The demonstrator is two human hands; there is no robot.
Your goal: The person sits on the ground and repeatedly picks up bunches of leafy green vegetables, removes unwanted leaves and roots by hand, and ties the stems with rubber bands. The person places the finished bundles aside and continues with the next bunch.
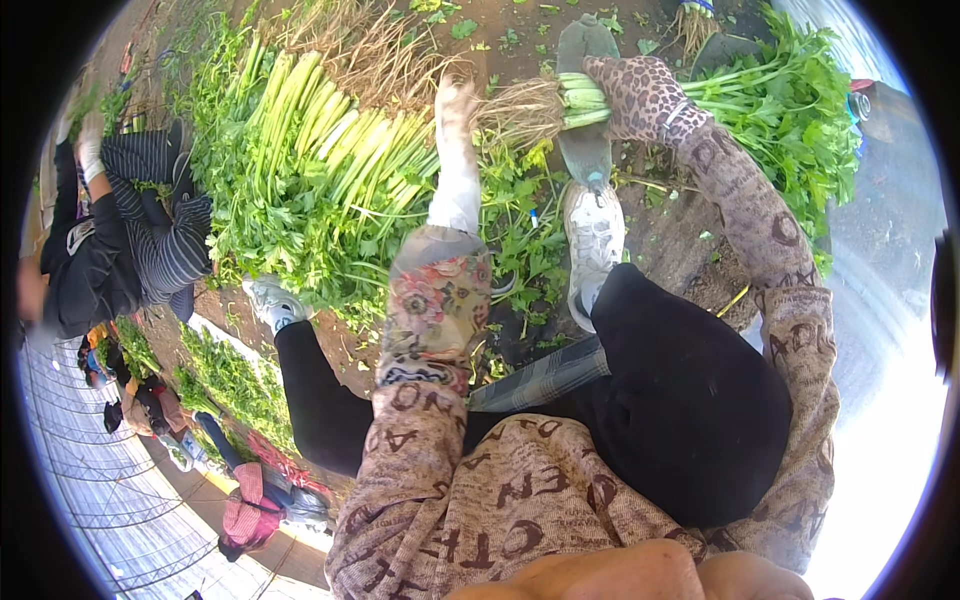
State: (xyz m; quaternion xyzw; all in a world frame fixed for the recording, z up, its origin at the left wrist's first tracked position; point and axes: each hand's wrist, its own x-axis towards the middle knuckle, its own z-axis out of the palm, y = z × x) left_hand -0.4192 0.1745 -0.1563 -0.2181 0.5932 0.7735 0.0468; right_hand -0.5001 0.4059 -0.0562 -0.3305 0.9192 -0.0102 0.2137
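Observation:
My right hand, in a leopard-print glove, grips a bunch of celery by its pale stalks. The roots point left and the leaves spread to the right. Under the stalks lies a long, worn green sole-shaped pad, its near end by the toe of my white shoe. My left hand, in a white covering, is blurred at the tips of those roots, beside the pile of celery. Whether its fingers are closed on any roots cannot be made out.
Left of the pile, a person in striped trousers sits close by, hands raised. More people, such as one in a pink top, are farther off near cut greens. Another rooted bunch lies at the top. A curved metal piece shows among leaves.

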